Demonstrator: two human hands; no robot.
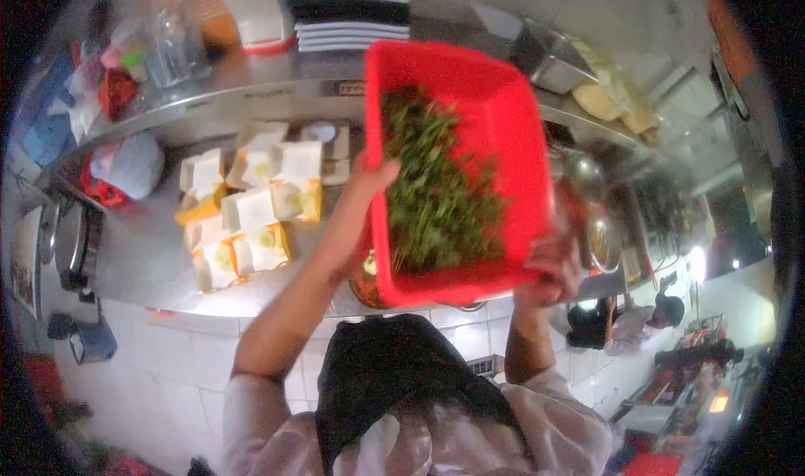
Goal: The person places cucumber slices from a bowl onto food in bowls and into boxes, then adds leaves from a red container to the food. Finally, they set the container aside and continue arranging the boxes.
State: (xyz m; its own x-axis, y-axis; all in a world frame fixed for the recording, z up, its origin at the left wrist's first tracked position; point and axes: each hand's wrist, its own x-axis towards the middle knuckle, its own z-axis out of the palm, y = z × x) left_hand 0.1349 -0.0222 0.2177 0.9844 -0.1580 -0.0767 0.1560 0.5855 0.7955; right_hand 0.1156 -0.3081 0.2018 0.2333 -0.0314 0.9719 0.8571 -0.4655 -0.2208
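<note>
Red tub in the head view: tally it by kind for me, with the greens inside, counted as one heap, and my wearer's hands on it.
Red tub: 1
Heap of greens: 1
Hands, left hand and right hand: 2
Total: 4

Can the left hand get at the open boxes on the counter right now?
Probably not as it stands: the left hand is gripping the side of the red tub and would likely have to let go first. The open boxes lie to its left, with nothing visible blocking the way.
</note>
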